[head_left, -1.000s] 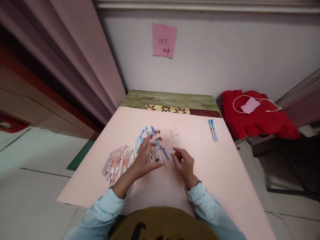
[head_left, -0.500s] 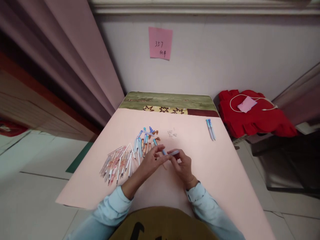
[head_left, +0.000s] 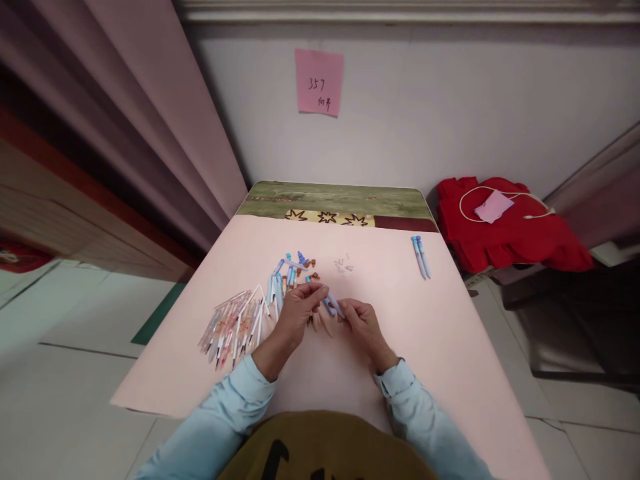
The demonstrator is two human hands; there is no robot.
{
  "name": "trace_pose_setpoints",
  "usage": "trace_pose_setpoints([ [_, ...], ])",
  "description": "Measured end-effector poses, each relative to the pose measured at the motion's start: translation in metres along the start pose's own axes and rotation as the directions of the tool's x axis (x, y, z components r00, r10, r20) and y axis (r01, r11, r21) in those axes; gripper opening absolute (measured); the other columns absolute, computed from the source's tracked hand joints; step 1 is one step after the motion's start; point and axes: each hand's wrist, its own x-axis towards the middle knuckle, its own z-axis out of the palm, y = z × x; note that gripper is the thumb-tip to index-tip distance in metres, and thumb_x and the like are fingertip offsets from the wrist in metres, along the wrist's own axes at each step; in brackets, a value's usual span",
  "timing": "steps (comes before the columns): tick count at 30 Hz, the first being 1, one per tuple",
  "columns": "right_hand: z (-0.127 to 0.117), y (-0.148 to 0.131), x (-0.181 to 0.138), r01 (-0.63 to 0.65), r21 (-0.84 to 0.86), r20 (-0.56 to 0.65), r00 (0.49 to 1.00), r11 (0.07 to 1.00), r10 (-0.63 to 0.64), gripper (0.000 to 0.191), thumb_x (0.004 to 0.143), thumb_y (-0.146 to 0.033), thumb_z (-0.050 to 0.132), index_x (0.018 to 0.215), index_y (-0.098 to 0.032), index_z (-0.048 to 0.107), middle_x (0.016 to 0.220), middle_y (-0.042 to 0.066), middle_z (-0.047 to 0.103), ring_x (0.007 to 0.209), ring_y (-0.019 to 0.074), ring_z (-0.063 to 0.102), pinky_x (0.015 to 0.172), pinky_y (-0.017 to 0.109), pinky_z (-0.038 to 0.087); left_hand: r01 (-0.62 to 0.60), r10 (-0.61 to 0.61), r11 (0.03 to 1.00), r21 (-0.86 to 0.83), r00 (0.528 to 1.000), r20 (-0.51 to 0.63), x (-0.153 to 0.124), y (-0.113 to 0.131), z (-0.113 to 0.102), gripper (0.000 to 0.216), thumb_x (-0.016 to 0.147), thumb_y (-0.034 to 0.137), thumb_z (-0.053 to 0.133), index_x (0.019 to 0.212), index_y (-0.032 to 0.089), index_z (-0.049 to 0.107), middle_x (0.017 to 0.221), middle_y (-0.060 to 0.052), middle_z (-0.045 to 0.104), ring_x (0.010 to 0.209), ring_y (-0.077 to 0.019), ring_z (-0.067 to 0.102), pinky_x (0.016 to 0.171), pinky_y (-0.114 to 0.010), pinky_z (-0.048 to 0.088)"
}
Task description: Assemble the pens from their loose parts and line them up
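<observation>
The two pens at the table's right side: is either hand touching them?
No, the two pens lie on the pink tabletop, apart from both the left hand and the right hand.

Left arm (head_left: 207, 417) slanted from the near left toward the centre, left wrist (head_left: 270, 355) bare. Left hand (head_left: 299, 310) held back-upward — thumb and forefinger met in a pinch, tips directed right. Right arm (head_left: 427, 413) slanted from the near right, right wrist (head_left: 383, 358) also bare. Right hand (head_left: 365, 327) sat slightly nearer — thumb and forefinger likewise pinched, other fingers curled. Hands were close together, not touching.
</observation>
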Motion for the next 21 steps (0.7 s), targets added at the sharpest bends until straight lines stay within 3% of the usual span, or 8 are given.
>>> trace_pose_setpoints([
  [2, 0.0, 0.0, 0.0, -0.041, 0.012, 0.004, 0.999, 0.999, 0.041, 0.037, 0.091, -0.05, 0.057, 0.089, -0.017, 0.074, 0.066, 0.0, 0.062, 0.05, 0.0099, 0.047, 0.049, 0.023, 0.04, 0.007, -0.008, 1.0, -0.024, 0.999, -0.046, 0.0, -0.002, -0.003, 0.025, 0.066, 0.037, 0.081, 0.076, 0.016, 0.071, 0.067, 0.002, 0.061, 0.054, -0.0071, 0.045, 0.054, -0.022, 0.036],
  [5, 0.001, 0.001, 0.0, -0.019, -0.004, 0.002, 1.0, 1.0, 0.019, 0.032, 0.084, -0.045, 0.067, 0.1, -0.018, 0.074, 0.082, 0.004, 0.072, 0.065, 0.0144, 0.061, 0.06, 0.026, 0.05, 0.032, -0.033, 0.999, -0.031, 0.998, -0.051, -0.005, -0.01, -0.005, 0.028, 0.066, 0.038, 0.081, 0.077, 0.015, 0.07, 0.068, 0.001, 0.062, 0.055, -0.0077, 0.048, 0.054, -0.022, 0.038],
  [7, 0.001, 0.003, -0.001, 0.026, -0.085, -0.025, 0.999, 0.996, -0.028, 0.029, 0.084, -0.042, 0.069, 0.099, -0.018, 0.075, 0.087, 0.006, 0.073, 0.075, 0.018, 0.065, 0.07, 0.029, 0.054, 0.038, -0.038, 0.999, -0.014, 0.999, -0.038, -0.008, -0.015, -0.004, 0.03, 0.066, 0.039, 0.08, 0.08, 0.015, 0.07, 0.066, 0.001, 0.061, 0.055, -0.008, 0.048, 0.054, -0.022, 0.038],
  [11, -0.002, 0.006, -0.001, 0.101, -0.258, -0.101, 0.986, 0.961, -0.131, 0.022, 0.086, -0.037, 0.066, 0.096, -0.019, 0.075, 0.087, 0.006, 0.073, 0.078, 0.0188, 0.066, 0.074, 0.032, 0.055, -0.005, 0.009, 0.995, 0.103, 0.999, -0.04, -0.007, -0.012, -0.014, 0.033, 0.068, 0.042, 0.077, 0.087, 0.016, 0.071, 0.071, 0.0, 0.064, 0.056, -0.0096, 0.05, 0.054, -0.023, 0.04],
  [13, -0.005, 0.008, 0.0, 0.109, -0.284, -0.177, 0.971, 0.953, -0.164, 0.02, 0.086, -0.036, 0.066, 0.094, -0.019, 0.074, 0.09, 0.006, 0.072, 0.081, 0.0189, 0.066, 0.076, 0.032, 0.054, -0.081, 0.108, 0.977, 0.197, 0.986, -0.131, -0.001, -0.001, -0.033, 0.032, 0.07, 0.042, 0.075, 0.088, 0.016, 0.07, 0.078, -0.002, 0.067, 0.06, -0.0109, 0.053, 0.057, -0.024, 0.042],
  [16, -0.009, 0.013, 0.003, 0.068, -0.249, -0.315, 0.937, 0.966, -0.147, 0.024, 0.085, -0.039, 0.067, 0.094, -0.018, 0.074, 0.091, 0.007, 0.072, 0.083, 0.0194, 0.066, 0.076, 0.032, 0.054, -0.166, 0.281, 0.919, 0.357, 0.912, -0.3, 0.011, 0.017, -0.076, 0.028, 0.071, 0.04, 0.071, 0.084, 0.016, 0.068, 0.079, -0.003, 0.068, 0.065, -0.0124, 0.056, 0.059, -0.024, 0.042],
  [18, -0.01, 0.018, 0.005, 0.024, -0.191, -0.375, 0.922, 0.981, -0.096, 0.028, 0.083, -0.042, 0.068, 0.096, -0.017, 0.074, 0.09, 0.007, 0.073, 0.082, 0.0195, 0.066, 0.075, 0.032, 0.054, -0.113, 0.323, 0.86, 0.498, 0.875, -0.36, 0.016, 0.026, -0.105, 0.025, 0.071, 0.039, 0.069, 0.082, 0.017, 0.067, 0.076, -0.002, 0.067, 0.064, -0.0129, 0.055, 0.059, -0.024, 0.041],
  [21, -0.01, 0.023, 0.005, -0.014, -0.143, -0.397, 0.917, 0.99, -0.045, 0.033, 0.082, -0.045, 0.069, 0.098, -0.016, 0.074, 0.09, 0.007, 0.074, 0.08, 0.0198, 0.066, 0.074, 0.032, 0.053, 0.054, 0.281, 0.662, 0.747, 0.907, -0.315, 0.017, 0.029, -0.134, 0.019, 0.069, 0.037, 0.067, 0.074, 0.019, 0.067, 0.065, 0.0, 0.064, 0.062, -0.015, 0.055, 0.057, -0.025, 0.038],
])
